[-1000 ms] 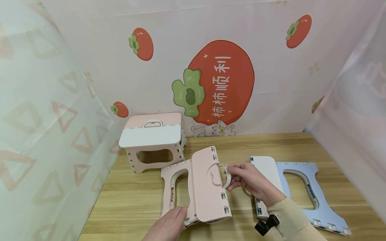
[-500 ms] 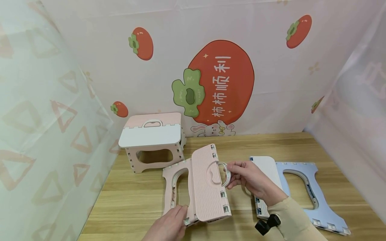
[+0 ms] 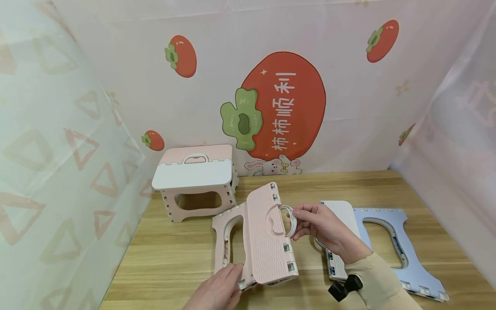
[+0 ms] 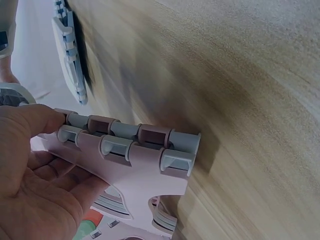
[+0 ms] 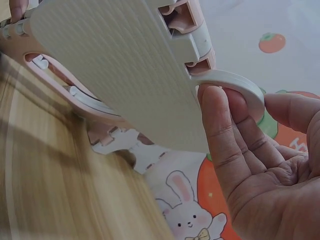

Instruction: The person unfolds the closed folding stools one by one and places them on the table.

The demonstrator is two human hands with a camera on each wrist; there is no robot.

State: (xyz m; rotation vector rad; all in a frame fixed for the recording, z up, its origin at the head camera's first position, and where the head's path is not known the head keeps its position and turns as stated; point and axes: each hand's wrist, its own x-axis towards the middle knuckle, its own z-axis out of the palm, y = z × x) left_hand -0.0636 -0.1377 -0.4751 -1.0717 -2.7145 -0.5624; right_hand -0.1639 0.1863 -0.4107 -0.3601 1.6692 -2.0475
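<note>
Left hand (image 3: 218,286) pinching the pink stool (image 3: 267,245) by its edge, thumb opposite fingers; right hand (image 3: 321,226) with fingers curled round the white handle (image 5: 230,80)! The stool slants between them; a blue-and-white stool (image 3: 420,265) lies right of the right fingers, a pink-and-white stool (image 3: 193,174) stands beyond the left.

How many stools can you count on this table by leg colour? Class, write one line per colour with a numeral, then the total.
Pink-legged: 2 (the standing stool and the held stool)
Blue-legged: 1 (the stool lying flat)
Total: 3
</note>
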